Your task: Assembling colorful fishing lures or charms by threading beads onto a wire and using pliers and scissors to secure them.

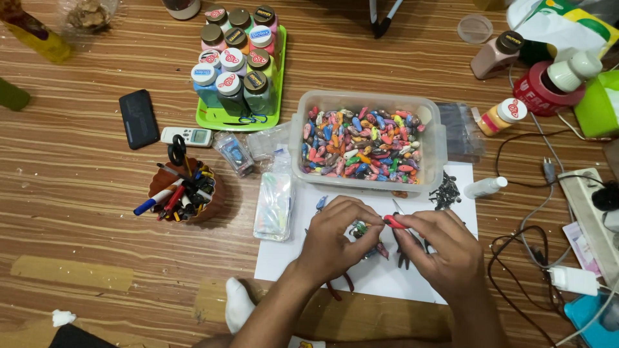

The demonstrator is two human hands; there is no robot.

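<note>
Head view: both hands meet over a white sheet of paper (287, 258) lying on the striped wooden floor (77, 212).
Right hand (442, 248): grip pinched shut, thumb and forefinger closed on a small red fish-shaped lure (394, 222), which sticks out toward 9 o'clock.
Left hand (335, 238): fingers curled and closed on a small green and dark lure piece (358, 228), its fingertips almost touching those of the right hand.
Lure position: the red lure sits between the two hands, above the paper, at 6 o'clock from the clear plastic tub of many-coloured lures (367, 138).
Under the hands: dark pliers (403, 252) lie on the paper, partly hidden.
Hooks: a small heap of dark metal hooks (445, 191) lies at 1 o'clock from the right hand.
Tray: a lime green tray of capped paint bottles (237, 64) stands at 10 o'clock from the tub.
Pen holder: a brown round pot of pens and scissors (184, 190) stands at 9 o'clock from the left hand.
Phone: a black phone (138, 118) lies at 11 o'clock from the pot.
</note>
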